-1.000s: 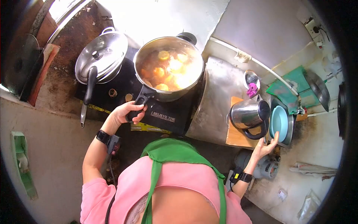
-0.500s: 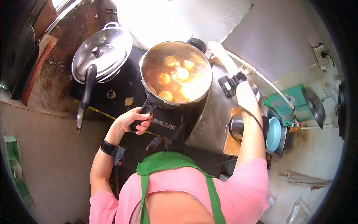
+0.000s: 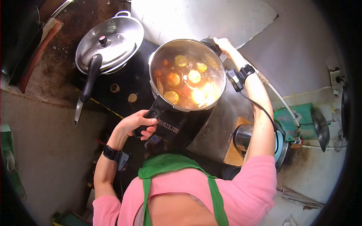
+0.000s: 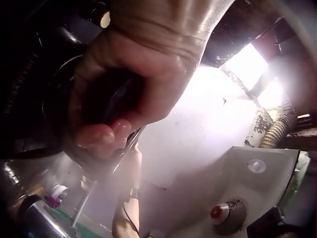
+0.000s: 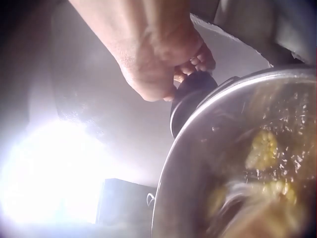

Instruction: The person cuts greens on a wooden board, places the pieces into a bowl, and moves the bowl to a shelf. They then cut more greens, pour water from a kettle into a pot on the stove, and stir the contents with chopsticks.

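A lidless steel pressure cooker pot (image 3: 187, 107) holds steaming broth with corn rounds (image 3: 181, 60) and orange chunks. My left hand (image 3: 138, 124) grips its long black handle (image 3: 155, 108) on the near side, fingers wrapped underneath and thumb along the top. Across the rim, my right hand (image 3: 225, 46) has its fingers curled round the short black side handle (image 3: 211, 46). The right wrist view shows that hand (image 5: 163, 64) close up, fingertips hooked over the side handle (image 5: 194, 94), with corn in the broth beside it. The pot is over the black stove (image 3: 124, 84).
Left of the pot, a steel pan (image 3: 137, 30) with a glass lid (image 3: 117, 45) sits on the stove, its long handle (image 3: 91, 81) jutting forward. To the right are a kettle (image 3: 243, 136) on a wooden board (image 3: 234, 156), a blue basin (image 3: 279, 145) and a white pipe (image 3: 277, 94).
My right hand has left the kettle and basin, swung across to the pot's side handle and taken hold of it. My left hand keeps its grip. The pot has shifted right relative to the pan.
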Demonstrator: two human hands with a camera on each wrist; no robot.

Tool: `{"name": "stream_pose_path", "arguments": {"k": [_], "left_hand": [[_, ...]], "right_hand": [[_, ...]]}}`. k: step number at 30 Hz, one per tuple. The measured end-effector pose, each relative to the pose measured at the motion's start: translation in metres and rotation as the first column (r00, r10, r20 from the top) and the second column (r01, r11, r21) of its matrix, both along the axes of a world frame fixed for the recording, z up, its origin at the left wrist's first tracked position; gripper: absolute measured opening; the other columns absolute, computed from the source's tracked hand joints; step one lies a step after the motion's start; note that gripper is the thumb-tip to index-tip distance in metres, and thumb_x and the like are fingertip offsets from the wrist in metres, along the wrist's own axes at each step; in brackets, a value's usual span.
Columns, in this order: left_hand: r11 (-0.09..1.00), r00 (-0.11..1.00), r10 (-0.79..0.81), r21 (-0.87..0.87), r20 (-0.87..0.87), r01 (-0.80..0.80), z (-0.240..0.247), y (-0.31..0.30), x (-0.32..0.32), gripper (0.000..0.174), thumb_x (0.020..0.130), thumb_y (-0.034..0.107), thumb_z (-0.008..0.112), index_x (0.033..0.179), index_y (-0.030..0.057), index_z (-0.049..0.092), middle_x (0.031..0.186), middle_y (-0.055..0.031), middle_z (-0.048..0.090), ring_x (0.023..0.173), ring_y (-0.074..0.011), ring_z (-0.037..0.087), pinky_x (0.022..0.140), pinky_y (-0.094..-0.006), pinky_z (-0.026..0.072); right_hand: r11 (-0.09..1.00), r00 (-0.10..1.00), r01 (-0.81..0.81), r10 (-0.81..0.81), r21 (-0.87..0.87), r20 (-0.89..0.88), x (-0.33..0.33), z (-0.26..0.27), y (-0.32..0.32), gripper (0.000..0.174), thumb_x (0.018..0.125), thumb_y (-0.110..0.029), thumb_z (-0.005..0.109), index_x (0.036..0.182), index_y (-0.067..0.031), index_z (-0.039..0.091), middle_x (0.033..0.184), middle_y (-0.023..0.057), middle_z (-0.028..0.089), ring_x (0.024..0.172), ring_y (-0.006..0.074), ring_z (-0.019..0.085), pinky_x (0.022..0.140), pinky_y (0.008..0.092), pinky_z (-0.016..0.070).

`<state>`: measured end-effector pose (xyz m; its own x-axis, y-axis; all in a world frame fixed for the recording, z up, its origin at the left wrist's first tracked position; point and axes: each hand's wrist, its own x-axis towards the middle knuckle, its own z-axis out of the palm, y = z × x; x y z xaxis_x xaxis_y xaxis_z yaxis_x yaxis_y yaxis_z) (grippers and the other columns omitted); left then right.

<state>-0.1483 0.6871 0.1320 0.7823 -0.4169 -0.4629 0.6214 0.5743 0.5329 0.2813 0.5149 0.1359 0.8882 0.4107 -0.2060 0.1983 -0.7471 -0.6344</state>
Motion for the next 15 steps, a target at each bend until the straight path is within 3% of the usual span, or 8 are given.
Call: {"name": "stream_pose_path", "arguments": {"k": [15], "left_hand": [[0.998, 0.997, 0.060, -0.020, -0.056, -0.061, 0.009, -0.014, -0.004, 0.017, 0.086, 0.013, 0.059, 0.088, 0.0034, 0.045, 0.058, -0.0039, 0.046, 0.043, -0.0096, 0.041, 0.036, -0.0266, 0.0364]], "right_hand": [[0.999, 0.997, -0.027, 0.026, -0.017, -0.067, 0.000, -0.001, 0.010, 0.037, 0.086, -0.041, 0.055, 0.077, -0.0062, 0.064, 0.066, 0.0019, 0.057, 0.052, 0.0121, 0.047, 0.045, 0.0282, 0.0370]]}}
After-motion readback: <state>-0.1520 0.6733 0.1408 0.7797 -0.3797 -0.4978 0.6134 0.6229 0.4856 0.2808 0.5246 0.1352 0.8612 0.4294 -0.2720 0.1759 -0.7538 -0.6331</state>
